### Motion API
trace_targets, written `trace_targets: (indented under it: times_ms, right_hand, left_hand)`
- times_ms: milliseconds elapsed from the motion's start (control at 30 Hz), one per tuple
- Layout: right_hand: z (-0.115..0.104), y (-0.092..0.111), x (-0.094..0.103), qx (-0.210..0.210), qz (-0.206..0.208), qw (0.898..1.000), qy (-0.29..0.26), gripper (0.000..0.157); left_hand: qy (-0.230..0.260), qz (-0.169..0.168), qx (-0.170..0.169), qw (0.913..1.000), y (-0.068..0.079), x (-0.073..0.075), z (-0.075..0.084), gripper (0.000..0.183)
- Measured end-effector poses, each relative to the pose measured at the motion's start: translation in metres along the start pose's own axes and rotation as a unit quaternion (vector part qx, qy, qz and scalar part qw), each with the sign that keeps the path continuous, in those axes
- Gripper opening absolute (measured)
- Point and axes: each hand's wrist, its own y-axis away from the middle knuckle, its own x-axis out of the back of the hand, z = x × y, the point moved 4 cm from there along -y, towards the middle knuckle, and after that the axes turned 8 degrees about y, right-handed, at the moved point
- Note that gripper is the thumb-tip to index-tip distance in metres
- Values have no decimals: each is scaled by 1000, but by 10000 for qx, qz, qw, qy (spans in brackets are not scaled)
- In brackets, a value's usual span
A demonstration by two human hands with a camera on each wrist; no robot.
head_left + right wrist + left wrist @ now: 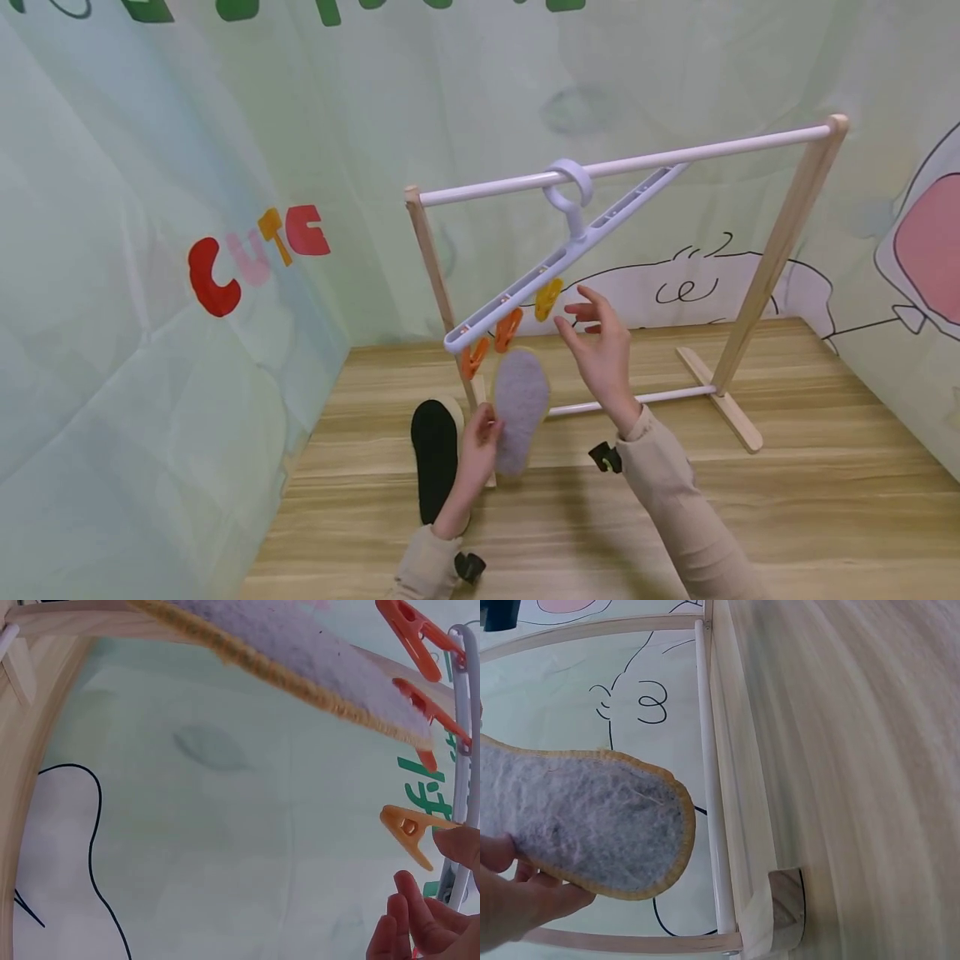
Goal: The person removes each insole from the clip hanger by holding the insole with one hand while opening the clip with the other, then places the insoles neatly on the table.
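Observation:
My left hand [480, 446] pinches a fuzzy grey insole [520, 408] by its side edge; its yellow stitched border shows in the left wrist view. The insole stands upright just below two orange clips [508, 329] on the low end of a tilted white hanger [555, 260]. Beside a yellow clip [548, 299] on the same hanger is my right hand [603, 350], thumb and fingers spread with nothing between them. In the right wrist view the thumb overlaps one end of the yellow clip [411, 825].
The hanger hooks over the white top bar [675, 157] of a wooden rack [772, 267]. A black insole or shoe sole [435, 458] lies on the wooden table [840, 500] left of my left hand. Printed cloth [360, 125] hangs behind and at the sides.

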Motion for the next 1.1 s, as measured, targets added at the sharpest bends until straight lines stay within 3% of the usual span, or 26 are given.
trace_targets:
  times_ms: [100,200,300,400,533,700,933,1100]
  right_hand:
    - [4,2,3,-88,39,10000,-13,45]
    - [5,2,6,-125,83,9999,-32,44]
    - [6,2,7,-153,123,9998,-20,44]
    - [7,2,8,-189,127,9997,-25,45]
    - [9,3,8,-244,63,9997,-55,46]
    - [11,5,7,-261,19,9995,-151,45]
    - [15,9,7,-487,-75,9986,-211,45]
    - [8,15,12,-755,-99,9968,-238,41]
  left_hand:
    - [-48,375,283,9989,1,1,-7,6]
    - [-441,725,784,9933,-5,-2,28,6]
    - [-621,967,838,9898,-10,-4,51,6]
    - [-681,1118,674,9891,-11,-3,60,9]
    - [-676,1380,486,9869,-10,2,55,10]
    - [-447,1561,596,9849,-7,6,47,8]
    - [24,1748,840,9810,-4,10,46,24]
    - [171,1786,683,9814,-4,15,48,22]
